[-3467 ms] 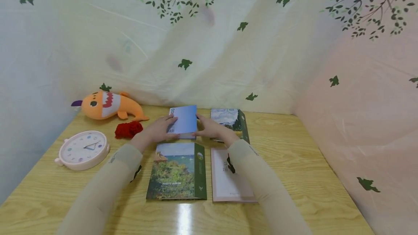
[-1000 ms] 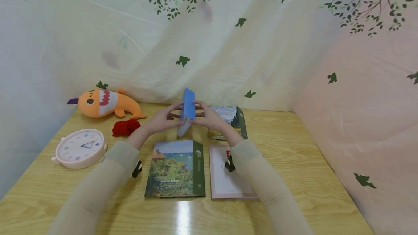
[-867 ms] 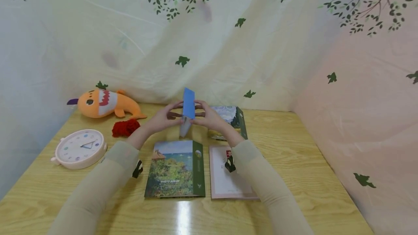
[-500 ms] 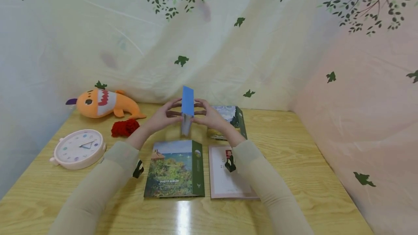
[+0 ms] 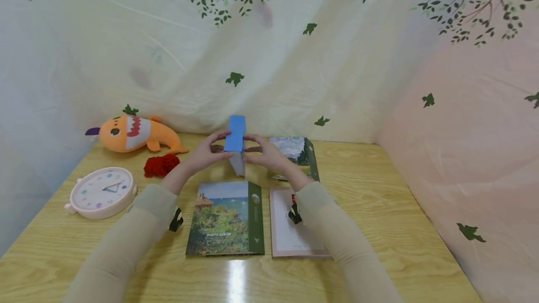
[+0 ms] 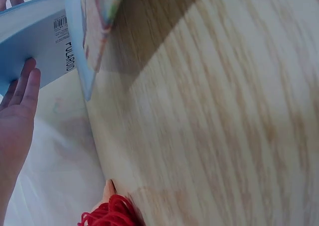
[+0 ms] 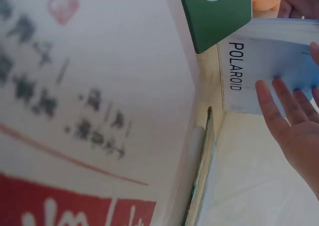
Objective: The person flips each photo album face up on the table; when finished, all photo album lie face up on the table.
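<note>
A small blue album (image 5: 235, 134) lettered POLAROID stands upright, edge toward me, between my two hands at the back of the table. My left hand (image 5: 207, 150) presses extended fingers on its left cover, the thumb at the near edge. From the other side, my right hand (image 5: 269, 153) touches the opposite cover with spread fingers; POLAROID shows there in the right wrist view. Nearer me lie a photo album (image 5: 225, 219) with a seaside painting and a pink-edged white book (image 5: 294, 235), partly under my right sleeve. Another painted album (image 5: 294, 153) lies behind my right wrist.
To the left are a red yarn bundle (image 5: 161, 166), an orange plush shark (image 5: 139, 133) and a pale pink clock (image 5: 102, 193). A white cloth backdrop (image 5: 278, 83) with leaf prints rises behind the wooden table (image 5: 370, 200).
The blue album was held with its broad face toward me, then raised edge-on. In the last half second it has dipped and leaned left, both hands moving with it.
</note>
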Available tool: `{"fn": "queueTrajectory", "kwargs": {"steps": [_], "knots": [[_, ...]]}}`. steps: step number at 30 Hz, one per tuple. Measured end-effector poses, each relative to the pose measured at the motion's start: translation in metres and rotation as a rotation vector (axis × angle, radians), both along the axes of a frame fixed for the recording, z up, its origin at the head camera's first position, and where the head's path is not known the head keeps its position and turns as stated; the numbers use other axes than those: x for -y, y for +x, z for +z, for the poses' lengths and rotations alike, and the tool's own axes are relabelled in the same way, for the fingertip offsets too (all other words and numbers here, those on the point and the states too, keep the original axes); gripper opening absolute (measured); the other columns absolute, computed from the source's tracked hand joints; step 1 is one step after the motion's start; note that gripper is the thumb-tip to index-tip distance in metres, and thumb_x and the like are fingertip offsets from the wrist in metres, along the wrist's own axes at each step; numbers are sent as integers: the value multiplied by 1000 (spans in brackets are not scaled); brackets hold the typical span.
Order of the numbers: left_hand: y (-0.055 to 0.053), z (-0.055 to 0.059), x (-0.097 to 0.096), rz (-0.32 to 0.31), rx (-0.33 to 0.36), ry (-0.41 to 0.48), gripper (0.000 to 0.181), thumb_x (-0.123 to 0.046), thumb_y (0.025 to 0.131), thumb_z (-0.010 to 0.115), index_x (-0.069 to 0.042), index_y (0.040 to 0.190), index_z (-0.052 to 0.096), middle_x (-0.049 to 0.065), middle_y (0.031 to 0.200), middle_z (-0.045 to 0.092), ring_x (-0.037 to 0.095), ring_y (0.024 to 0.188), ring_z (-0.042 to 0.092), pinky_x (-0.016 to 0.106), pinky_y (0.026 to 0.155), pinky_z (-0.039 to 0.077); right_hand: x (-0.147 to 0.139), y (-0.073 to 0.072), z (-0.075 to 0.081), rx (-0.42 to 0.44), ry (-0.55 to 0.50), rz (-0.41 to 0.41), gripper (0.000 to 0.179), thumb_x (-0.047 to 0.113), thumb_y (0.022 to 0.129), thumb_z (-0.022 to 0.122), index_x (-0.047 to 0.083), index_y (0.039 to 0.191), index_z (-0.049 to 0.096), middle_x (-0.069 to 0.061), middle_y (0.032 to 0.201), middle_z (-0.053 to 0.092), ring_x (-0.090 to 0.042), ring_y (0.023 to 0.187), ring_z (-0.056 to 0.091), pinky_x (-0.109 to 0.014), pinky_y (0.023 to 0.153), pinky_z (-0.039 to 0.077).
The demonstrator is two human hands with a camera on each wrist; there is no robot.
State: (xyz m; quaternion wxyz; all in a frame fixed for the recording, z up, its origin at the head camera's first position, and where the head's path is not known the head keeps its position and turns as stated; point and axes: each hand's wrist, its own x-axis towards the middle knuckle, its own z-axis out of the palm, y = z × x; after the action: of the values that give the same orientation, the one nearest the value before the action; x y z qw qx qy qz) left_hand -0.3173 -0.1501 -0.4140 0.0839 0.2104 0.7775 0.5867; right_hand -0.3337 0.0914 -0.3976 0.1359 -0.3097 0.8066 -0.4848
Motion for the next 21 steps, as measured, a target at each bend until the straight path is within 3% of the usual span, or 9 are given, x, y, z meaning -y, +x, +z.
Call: {"fn": "queueTrajectory", "kwargs": {"steps": [4,10,16,21], "knots": [[-2,-4,2,32,-25,-23,66,-33,90,65,-23,147,33,7,152,27,35,122,49,50,95,46,4,-3,-5,-54,60,10,70,12,88,67,16,148,30,-10,148,36,-34,125,48,-40,95,48],[-2,-5,4,85,-28,-59,58,-34,90,65,-18,141,42,12,146,36,37,118,52,51,93,47,6,-8,-13,-172,135,41,68,11,87,69,13,145,35,-12,148,35,-33,131,41,-44,99,45],[-1,-9,10,101,-1,-79,62,-34,88,67,-15,141,41,17,145,36,37,116,52,52,92,47,7,-7,-14,-162,270,15,66,17,86,70,20,144,38,-8,149,36,-33,122,51,-44,96,47],[0,-14,16,97,15,-114,65,-36,86,68,-15,142,42,17,140,41,35,114,52,50,89,49,9,-8,-16,-172,397,20,66,21,87,69,28,144,38,-4,150,35,-28,123,51,-38,96,47]]}}
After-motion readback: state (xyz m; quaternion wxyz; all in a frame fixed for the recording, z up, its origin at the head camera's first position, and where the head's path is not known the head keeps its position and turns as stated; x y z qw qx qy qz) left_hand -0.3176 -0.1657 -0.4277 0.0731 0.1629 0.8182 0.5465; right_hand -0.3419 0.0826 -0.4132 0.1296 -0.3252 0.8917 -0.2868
